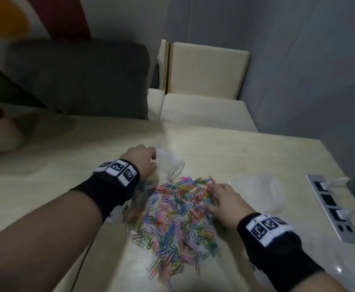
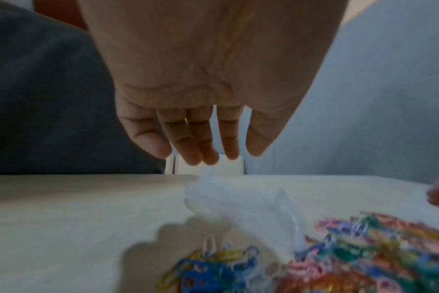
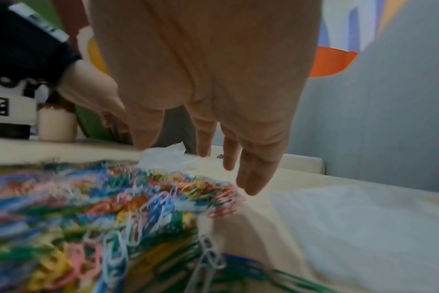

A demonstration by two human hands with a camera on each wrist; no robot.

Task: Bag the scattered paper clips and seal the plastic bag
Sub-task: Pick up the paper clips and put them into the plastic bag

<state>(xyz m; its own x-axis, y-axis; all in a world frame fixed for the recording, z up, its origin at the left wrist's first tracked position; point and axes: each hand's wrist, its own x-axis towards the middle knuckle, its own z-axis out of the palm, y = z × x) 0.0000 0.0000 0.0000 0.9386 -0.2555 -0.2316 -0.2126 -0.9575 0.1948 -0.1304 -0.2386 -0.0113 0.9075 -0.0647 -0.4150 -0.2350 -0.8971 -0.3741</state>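
Left hand (image 2: 188,89) hovered fingers-extended over the plastic bag (image 2: 238,206) — holding nothing. Right hand (image 1: 223,205) lay flat, relaxed, on the paper clips (image 1: 176,213) — desk (image 1: 67,165) underneath.

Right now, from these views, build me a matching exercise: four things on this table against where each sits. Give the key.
Things
1. paper clips
2. crumpled plastic bag
3. flat plastic bag
4. power strip

Places
A. at the table's right edge
B. just ahead of the left hand
C. heaped between the two hands
D. lying right of the right hand

Pairs: 1-C, 2-B, 3-D, 4-A
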